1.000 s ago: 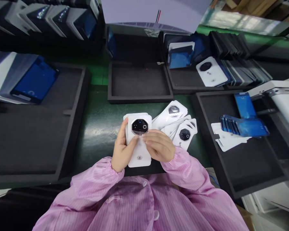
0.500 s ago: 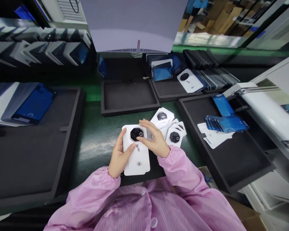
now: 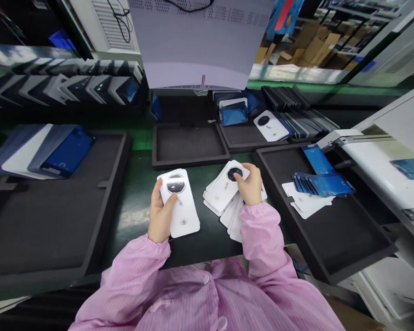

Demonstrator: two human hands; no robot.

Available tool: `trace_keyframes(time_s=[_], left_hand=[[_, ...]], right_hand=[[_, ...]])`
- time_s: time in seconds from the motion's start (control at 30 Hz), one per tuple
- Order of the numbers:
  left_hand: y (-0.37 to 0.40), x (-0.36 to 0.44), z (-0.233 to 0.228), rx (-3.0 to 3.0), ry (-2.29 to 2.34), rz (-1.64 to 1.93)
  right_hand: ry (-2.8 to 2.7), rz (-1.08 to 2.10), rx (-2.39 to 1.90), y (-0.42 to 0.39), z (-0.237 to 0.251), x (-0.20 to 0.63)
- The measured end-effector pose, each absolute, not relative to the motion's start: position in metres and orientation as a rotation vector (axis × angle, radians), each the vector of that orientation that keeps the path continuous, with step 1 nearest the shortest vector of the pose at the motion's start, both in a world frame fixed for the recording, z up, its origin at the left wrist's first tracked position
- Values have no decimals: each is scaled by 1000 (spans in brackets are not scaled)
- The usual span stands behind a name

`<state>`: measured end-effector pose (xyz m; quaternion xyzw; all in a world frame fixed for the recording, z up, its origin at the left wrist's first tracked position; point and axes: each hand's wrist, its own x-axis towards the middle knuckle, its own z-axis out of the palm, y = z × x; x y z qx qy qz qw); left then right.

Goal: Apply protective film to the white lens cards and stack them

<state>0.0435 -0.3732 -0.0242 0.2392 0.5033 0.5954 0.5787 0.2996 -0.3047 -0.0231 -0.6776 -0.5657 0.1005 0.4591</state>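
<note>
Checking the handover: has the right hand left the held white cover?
Yes. The right hand moved right, off the held cover, onto the fanned stack.

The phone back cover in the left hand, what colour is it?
White, with a dark round camera ring; the back cover shows best in the head view, held by the left hand.

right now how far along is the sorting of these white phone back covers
Done: nothing visibly finished; the black foam tray ahead holds nothing. In hand: the left hand grips one white phone back cover; the right hand takes the top of the fanned pile of white covers. Left: that pile.
</note>
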Motion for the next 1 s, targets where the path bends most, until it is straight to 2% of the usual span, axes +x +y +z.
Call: trace_keyframes(time_s=[0.1, 0.17, 0.27, 0.37, 0.6, 0.73, 0.83, 1.0], left_hand=[[-374, 44, -24, 617, 1163, 1350], [-377, 48, -26, 703, 1165, 1290], [-383, 55, -29, 876, 1192, 1218], [-388, 59, -33, 1080, 1215, 1223], [-394, 58, -35, 1427, 1332, 1287], [-393, 58, -34, 1369, 1333, 1291], [-389, 57, -33, 1215, 1283, 1329], [-385, 53, -28, 1029, 1205, 1352]], right_hand=[[-1506, 64, -1746, -307, -22, 286], [-1553, 32, -1612, -312, -17, 272], [-1670, 355, -1268, -323, -11, 250], [-1717, 659, -1184, -334, -11, 231], [-1603, 802, -1285, -341, -17, 222], [-1722, 530, -1195, -348, -13, 217], [-1919, 248, -920, -354, -12, 212], [-2103, 227, -514, -358, -17, 209]])
